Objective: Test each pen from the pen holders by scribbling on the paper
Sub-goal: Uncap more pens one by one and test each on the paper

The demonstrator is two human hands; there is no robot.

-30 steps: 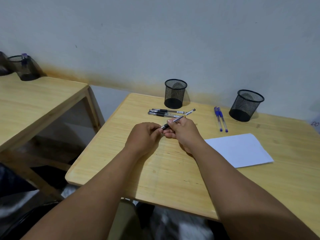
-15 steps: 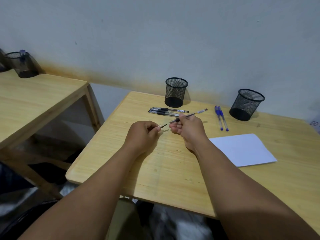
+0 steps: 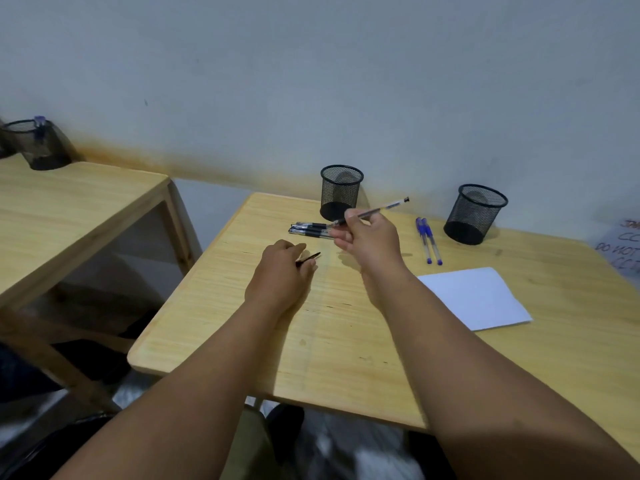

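Observation:
My right hand (image 3: 367, 240) holds an uncapped black pen (image 3: 377, 210) raised above the table, its tip pointing left. Lower and to the left, my left hand (image 3: 282, 277) is closed on the pen's black cap (image 3: 309, 258), which sticks out between the fingers. Black pens (image 3: 308, 229) lie on the table in front of the left mesh pen holder (image 3: 341, 192). Two blue pens (image 3: 428, 240) lie beside the right mesh pen holder (image 3: 476, 213). A white sheet of paper (image 3: 476, 297) lies flat to the right of my right arm.
The wooden table (image 3: 346, 341) stands against a pale wall. A second wooden table (image 3: 69, 209) on the left carries another mesh holder (image 3: 38, 143). A handwritten note (image 3: 623, 247) lies at the far right edge.
My hands have pulled apart, taking the cap off the pen. The right hand has lifted the pen up and to the right; the left hand keeps the cap.

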